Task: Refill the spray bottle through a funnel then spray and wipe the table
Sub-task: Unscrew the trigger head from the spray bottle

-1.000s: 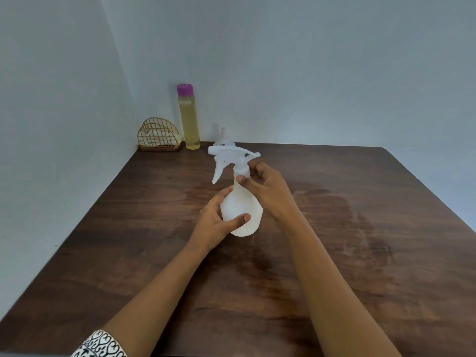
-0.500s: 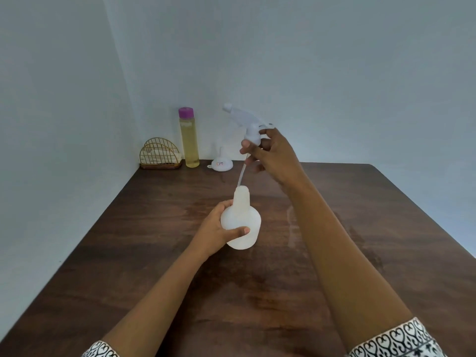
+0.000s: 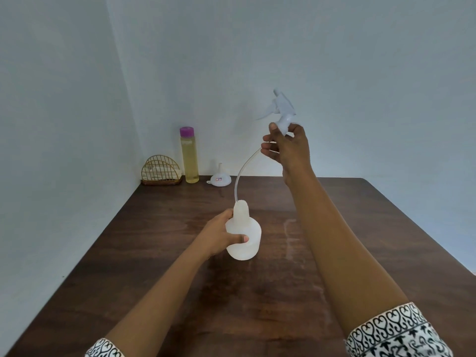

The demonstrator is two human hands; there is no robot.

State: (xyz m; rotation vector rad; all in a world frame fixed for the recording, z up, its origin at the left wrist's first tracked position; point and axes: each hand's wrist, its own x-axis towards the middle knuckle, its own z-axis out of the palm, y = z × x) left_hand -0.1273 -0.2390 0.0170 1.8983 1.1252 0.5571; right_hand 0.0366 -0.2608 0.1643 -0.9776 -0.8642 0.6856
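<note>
Watching through the head camera, I am logging the spray bottle [image 3: 243, 234] as standing upright on the dark wooden table [image 3: 347, 240], long axis vertical, open neck pointing straight up. The left hand [image 3: 219, 237] is gripping its round body from the left, thumb lying across the front and fingers curling behind. The right hand [image 3: 286, 148] is holding the trigger head [image 3: 282, 109] in the air, above and to the right of the bottle, pinching its collar between thumb and fingertips. That head is showing blurred, tilting with its nozzle end up and to the left, toward the back wall. The dip tube [image 3: 242, 173] is arcing from under the right hand down to the bottle, its lower end sitting inside the neck. At the far edge of the table the white funnel [image 3: 219, 178] is resting mouth down, spout up, well apart from both hands. It is carrying a small red-and-blue sticker whose writing I am unable to read. Left of it a tall bottle [image 3: 189, 158] of yellow liquid with a purple cap is standing upright beside a gold wire holder [image 3: 161, 170]; its faint print is too small to read.
</note>
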